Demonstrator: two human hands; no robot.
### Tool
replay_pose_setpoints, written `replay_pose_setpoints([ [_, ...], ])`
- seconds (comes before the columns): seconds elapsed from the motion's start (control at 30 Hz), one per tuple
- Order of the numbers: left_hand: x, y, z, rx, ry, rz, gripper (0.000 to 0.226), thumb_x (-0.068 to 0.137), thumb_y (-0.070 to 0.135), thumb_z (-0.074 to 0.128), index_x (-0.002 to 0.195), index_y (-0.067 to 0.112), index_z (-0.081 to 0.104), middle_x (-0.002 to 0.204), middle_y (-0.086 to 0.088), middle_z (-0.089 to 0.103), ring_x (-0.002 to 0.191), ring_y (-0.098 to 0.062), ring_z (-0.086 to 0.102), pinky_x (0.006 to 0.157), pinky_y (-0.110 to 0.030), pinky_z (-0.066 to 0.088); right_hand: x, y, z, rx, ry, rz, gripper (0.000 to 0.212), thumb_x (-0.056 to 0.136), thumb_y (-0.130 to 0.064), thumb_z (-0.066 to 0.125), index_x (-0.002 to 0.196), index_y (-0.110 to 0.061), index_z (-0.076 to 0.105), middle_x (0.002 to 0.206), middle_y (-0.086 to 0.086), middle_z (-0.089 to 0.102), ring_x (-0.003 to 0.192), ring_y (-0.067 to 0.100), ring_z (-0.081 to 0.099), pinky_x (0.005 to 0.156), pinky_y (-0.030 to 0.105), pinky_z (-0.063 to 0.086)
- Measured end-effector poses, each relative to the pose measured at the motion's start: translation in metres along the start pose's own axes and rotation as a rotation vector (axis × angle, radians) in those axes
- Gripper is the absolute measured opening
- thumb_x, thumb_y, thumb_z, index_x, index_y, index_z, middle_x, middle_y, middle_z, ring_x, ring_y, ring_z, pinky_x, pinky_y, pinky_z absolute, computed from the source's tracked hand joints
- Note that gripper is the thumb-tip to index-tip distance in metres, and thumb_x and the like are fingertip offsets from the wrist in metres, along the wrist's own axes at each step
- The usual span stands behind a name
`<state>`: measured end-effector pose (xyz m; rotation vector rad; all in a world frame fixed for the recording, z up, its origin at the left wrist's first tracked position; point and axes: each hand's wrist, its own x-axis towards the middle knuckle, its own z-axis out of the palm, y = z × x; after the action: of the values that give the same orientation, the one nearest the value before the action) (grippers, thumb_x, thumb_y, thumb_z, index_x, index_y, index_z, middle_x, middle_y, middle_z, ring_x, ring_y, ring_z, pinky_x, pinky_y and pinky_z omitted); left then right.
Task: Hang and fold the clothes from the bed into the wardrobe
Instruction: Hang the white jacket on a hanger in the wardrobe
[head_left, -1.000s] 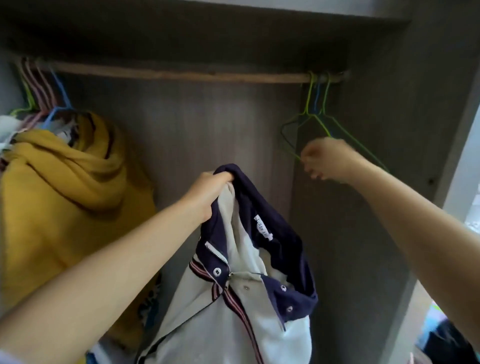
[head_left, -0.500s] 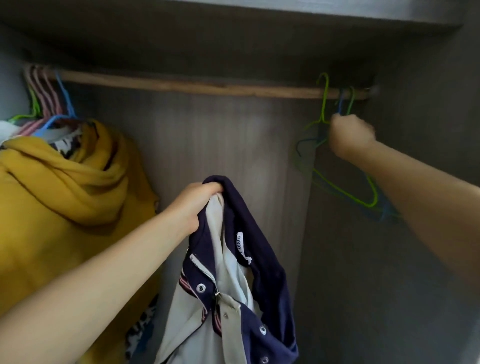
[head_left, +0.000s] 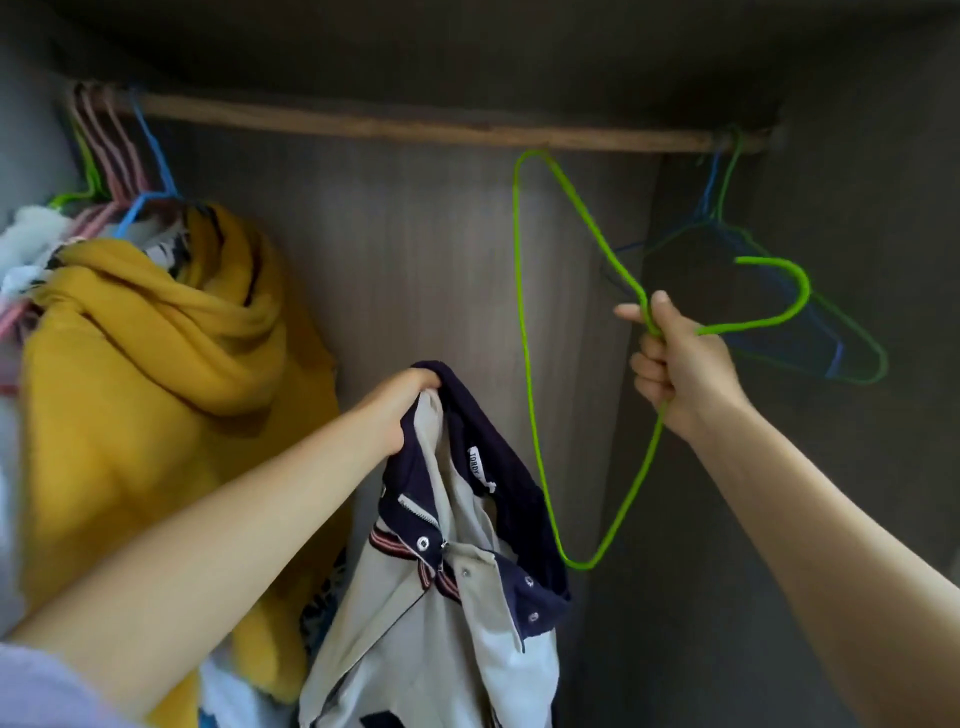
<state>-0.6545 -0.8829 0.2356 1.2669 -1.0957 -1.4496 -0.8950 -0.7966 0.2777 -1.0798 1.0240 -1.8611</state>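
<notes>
Garment: I hold a cream polo shirt (head_left: 441, 613) with a navy collar by the back of that collar, low centre in the wardrobe mouth; its body hangs straight down and the neck opening gapes toward the right.
Left hand: my left hand (head_left: 400, 410) is clenched round the collar, knuckles up.
Hanger: the bright green wire hanger (head_left: 524, 332) is off the rail and turned on end, its long bar running top to bottom just right of the shirt, its hook (head_left: 779, 296) pointing right.
Right hand: my right hand (head_left: 680, 364) grips the hanger at its neck, level with my left and right of it.
Deciding relation: the hanger's lower corner sits beside the collar's open side, so I judge the right hand should feed it leftward into the neck.
Rail: the wooden rail (head_left: 415, 127) runs left to right overhead, bare across its middle.
Edges: a mustard hoodie (head_left: 150, 374) crowds the left; spare green and blue hangers (head_left: 831, 353) hang far right against the side wall.
</notes>
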Motion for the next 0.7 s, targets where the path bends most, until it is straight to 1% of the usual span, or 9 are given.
replay_pose_setpoints([
  [0.07, 0.0, -0.004, -0.012, 0.059, -0.01, -0.049, 0.03, 0.095, 0.014, 0.048, 0.065, 0.011, 0.044, 0.069, -0.008, 0.046, 0.064, -0.021, 0.043, 0.064, -0.027, 0.036, -0.016, -0.007, 0.008, 0.106, 0.012, -0.061, 0.035, 0.101, -0.039, 0.041, 0.087, -0.016, 0.064, 0.046, -0.01, 0.018, 0.034, 0.002, 0.015, 0.033, 0.012, 0.012],
  [0.13, -0.002, -0.01, -0.019, 0.09, -0.026, -0.121, 0.023, 0.089, 0.014, 0.054, 0.067, 0.009, 0.053, 0.067, -0.01, 0.054, 0.063, -0.024, 0.05, 0.063, -0.027, 0.039, -0.032, -0.011, 0.012, 0.214, 0.023, -0.119, 0.04, 0.101, -0.043, 0.04, 0.079, -0.021, 0.065, 0.046, -0.01, 0.017, 0.035, 0.003, 0.013, 0.034, 0.013, 0.012],
  [0.2, -0.006, -0.017, -0.021, 0.081, -0.102, -0.159, 0.019, 0.086, 0.017, 0.059, 0.069, 0.008, 0.059, 0.061, -0.01, 0.061, 0.06, -0.025, 0.055, 0.061, -0.026, 0.043, -0.049, -0.004, 0.019, 0.285, 0.016, -0.145, 0.047, 0.099, -0.046, 0.04, 0.068, -0.022, 0.066, 0.045, -0.01, 0.016, 0.035, 0.004, 0.011, 0.035, 0.013, 0.012],
  [0.3, -0.014, -0.018, -0.017, 0.132, -0.246, -0.172, 0.026, 0.087, 0.024, 0.06, 0.064, 0.012, 0.06, 0.05, -0.005, 0.062, 0.048, -0.021, 0.06, 0.051, -0.022, 0.045, -0.079, 0.031, 0.037, 0.274, -0.03, -0.088, 0.049, 0.093, -0.052, 0.043, 0.059, -0.021, 0.062, 0.043, -0.011, 0.016, 0.035, 0.003, 0.011, 0.037, 0.011, 0.012],
  [0.37, -0.018, -0.002, -0.021, 0.139, -0.33, -0.147, 0.035, 0.087, 0.026, 0.058, 0.055, 0.013, 0.062, 0.049, -0.005, 0.062, 0.041, -0.018, 0.06, 0.045, -0.019, 0.047, -0.102, 0.063, 0.048, 0.155, -0.063, -0.047, 0.045, 0.087, -0.05, 0.046, 0.058, -0.019, 0.059, 0.043, -0.01, 0.018, 0.036, 0.004, 0.012, 0.039, 0.011, 0.012],
  [0.43, -0.014, 0.019, -0.035, 0.085, -0.357, -0.082, 0.039, 0.089, 0.023, 0.052, 0.053, 0.012, 0.062, 0.049, -0.006, 0.063, 0.04, -0.018, 0.06, 0.045, -0.019, 0.048, -0.125, 0.091, 0.055, -0.048, -0.118, 0.006, 0.043, 0.092, -0.044, 0.044, 0.063, -0.017, 0.06, 0.046, -0.007, 0.019, 0.038, 0.006, 0.014, 0.04, 0.013, 0.013],
  [0.53, -0.003, 0.051, -0.061, 0.035, -0.235, 0.004, 0.028, 0.09, 0.02, 0.044, 0.064, 0.013, 0.05, 0.042, -0.004, 0.058, 0.035, -0.017, 0.056, 0.047, -0.02, 0.045, -0.143, 0.1, 0.058, -0.405, -0.223, 0.098, 0.043, 0.104, -0.031, 0.036, 0.076, -0.017, 0.065, 0.049, -0.006, 0.023, 0.04, 0.007, 0.019, 0.038, 0.016, 0.016],
  [0.6, 0.009, 0.057, -0.074, 0.04, -0.159, 0.006, 0.026, 0.087, 0.019, 0.044, 0.062, 0.013, 0.049, 0.043, -0.005, 0.058, 0.041, -0.02, 0.058, 0.055, -0.026, 0.044, -0.143, 0.086, 0.064, -0.542, -0.293, 0.179, 0.042, 0.104, -0.031, 0.033, 0.079, -0.016, 0.064, 0.048, -0.007, 0.024, 0.039, 0.007, 0.019, 0.037, 0.015, 0.016],
  [0.7, 0.02, 0.045, -0.077, 0.089, -0.157, -0.032, 0.024, 0.076, 0.015, 0.046, 0.054, 0.011, 0.053, 0.046, -0.007, 0.059, 0.05, -0.023, 0.058, 0.059, -0.027, 0.046, -0.136, 0.06, 0.063, -0.682, -0.355, 0.297, 0.043, 0.104, -0.035, 0.033, 0.077, -0.016, 0.062, 0.048, -0.006, 0.022, 0.038, 0.008, 0.016, 0.037, 0.012, 0.015],
])
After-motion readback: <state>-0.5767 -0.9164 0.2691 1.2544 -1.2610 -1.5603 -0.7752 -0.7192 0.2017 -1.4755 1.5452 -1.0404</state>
